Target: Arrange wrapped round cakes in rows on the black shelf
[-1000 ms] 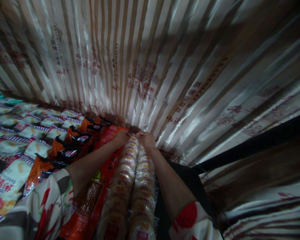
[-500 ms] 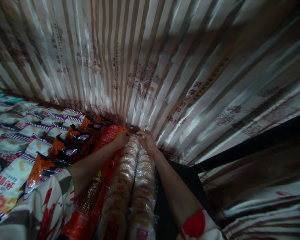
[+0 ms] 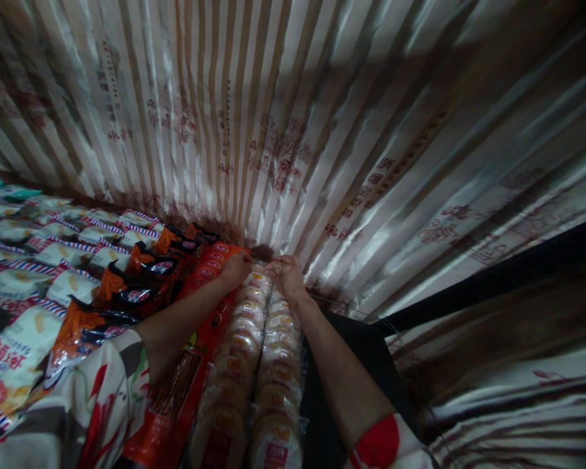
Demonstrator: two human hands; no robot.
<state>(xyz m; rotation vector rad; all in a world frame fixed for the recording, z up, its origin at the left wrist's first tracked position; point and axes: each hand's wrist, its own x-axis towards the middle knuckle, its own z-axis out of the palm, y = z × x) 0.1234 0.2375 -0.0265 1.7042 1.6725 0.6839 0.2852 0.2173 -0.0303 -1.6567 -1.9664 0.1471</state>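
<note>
My left hand is at the far end of two rows of round biscuits in clear wrappers, over the edge of a long red snack packet. Its fingers are closed together. Close beside it, my right hand is above the far end of the right-hand biscuit row, with fingers curled into a pinch. Whatever lies between the fingertips of either hand is too small and dark to make out. The two hands are a short gap apart.
Orange and black packets stand in a line to the left, with several rows of white snack bags beyond. A pleated, printed curtain rises behind the hands. On the right are a black surface and a dark bar.
My right hand has turned a little, its fingers curling differently at nearly the same spot. My left hand has hardly moved, and the goods lie as before.
</note>
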